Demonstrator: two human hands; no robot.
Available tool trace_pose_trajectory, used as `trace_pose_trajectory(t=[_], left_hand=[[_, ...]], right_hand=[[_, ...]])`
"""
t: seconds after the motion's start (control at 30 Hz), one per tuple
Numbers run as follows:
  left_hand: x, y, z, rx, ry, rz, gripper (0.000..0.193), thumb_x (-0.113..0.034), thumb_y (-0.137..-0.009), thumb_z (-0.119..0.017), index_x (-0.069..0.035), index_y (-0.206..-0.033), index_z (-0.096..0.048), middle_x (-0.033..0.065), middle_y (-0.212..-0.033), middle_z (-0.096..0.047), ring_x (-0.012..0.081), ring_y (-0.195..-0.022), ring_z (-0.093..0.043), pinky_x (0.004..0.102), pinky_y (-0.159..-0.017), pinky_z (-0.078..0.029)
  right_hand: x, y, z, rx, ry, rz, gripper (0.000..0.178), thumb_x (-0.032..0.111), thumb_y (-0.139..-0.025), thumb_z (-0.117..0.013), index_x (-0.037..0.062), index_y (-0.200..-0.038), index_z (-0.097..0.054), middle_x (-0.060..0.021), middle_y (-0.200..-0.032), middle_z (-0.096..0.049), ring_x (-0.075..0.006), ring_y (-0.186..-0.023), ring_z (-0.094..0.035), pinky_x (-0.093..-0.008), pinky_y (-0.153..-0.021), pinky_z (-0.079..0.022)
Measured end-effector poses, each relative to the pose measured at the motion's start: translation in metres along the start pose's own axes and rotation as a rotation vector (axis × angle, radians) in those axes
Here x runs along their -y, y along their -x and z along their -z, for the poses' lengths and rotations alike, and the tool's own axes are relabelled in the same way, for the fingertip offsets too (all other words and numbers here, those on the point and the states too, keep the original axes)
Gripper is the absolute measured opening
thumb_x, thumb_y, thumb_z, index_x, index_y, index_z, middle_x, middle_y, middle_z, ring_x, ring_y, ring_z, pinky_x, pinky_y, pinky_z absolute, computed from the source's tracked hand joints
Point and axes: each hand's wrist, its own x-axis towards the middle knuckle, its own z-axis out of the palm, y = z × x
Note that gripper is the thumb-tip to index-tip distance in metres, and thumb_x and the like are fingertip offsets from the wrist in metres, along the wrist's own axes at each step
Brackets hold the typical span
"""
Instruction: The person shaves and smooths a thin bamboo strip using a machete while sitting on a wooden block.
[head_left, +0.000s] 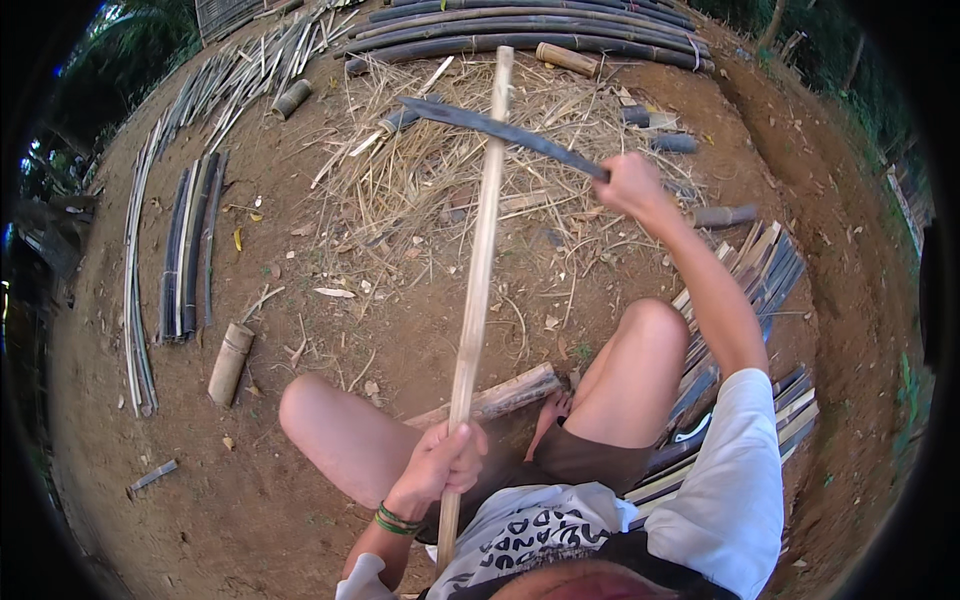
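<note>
A long pale bamboo strip (482,250) runs from beside my body out over the ground ahead. My left hand (449,460), with green bands at the wrist, is closed around its near part. In my right hand (633,184) is a machete (500,128) with a long dark blade, its handle hidden by the fingers. The blade lies across the strip close to its far end, pointing left; whether it cuts into the wood I cannot tell. Below the strip's far half spreads a heap of thin bamboo shavings (400,180).
Dark bamboo poles (520,42) lie stacked at the far side. Split bamboo bundles rest at right (770,265) and left (188,250). A short bamboo piece (232,365) lies left of my knee, and a split log (500,393) between my legs. A trench runs along the right.
</note>
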Motion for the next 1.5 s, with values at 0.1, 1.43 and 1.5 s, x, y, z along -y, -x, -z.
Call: trace_pose_trajectory(t=[0.1,1.43,1.5], left_hand=[[-0.002,-0.01,0.001,-0.068,-0.024,-0.038,0.036,-0.035,-0.11,-0.04,-0.003,-0.097,-0.052,-0.0067,-0.057,-0.028,0.0054,-0.041,-0.025,0.0235,-0.038,-0.024],[-0.146,0.059,0.004,-0.821,-1.739,-0.616,0.028,-0.026,-0.106,-0.051,-0.001,-0.096,-0.06,0.0114,-0.056,-0.047,0.0206,-0.047,-0.049,0.0347,-0.047,-0.038],[-0.173,0.053,0.014,-0.952,-2.002,-0.686,0.028,-0.027,-0.105,-0.053,-0.002,-0.096,-0.058,0.0165,-0.06,-0.053,0.0286,-0.052,-0.057,0.0403,-0.051,-0.042]], right_hand=[[0.028,0.03,-0.041,0.003,0.022,0.278,0.018,0.019,-0.082,-0.062,0.0072,-0.085,-0.076,-0.0105,-0.067,-0.068,-0.0254,-0.063,-0.068,-0.0367,-0.066,-0.056],[-0.002,-0.013,0.0,-0.208,-1.508,0.138,0.025,0.022,-0.097,-0.061,0.0014,-0.084,-0.06,-0.0024,-0.059,-0.051,-0.0107,-0.048,-0.046,-0.0267,-0.046,-0.036],[0.028,-0.001,0.009,-0.183,-1.481,0.234,0.023,0.021,-0.097,-0.06,0.0001,-0.087,-0.062,-0.0034,-0.06,-0.052,-0.011,-0.048,-0.046,-0.0267,-0.046,-0.036]])
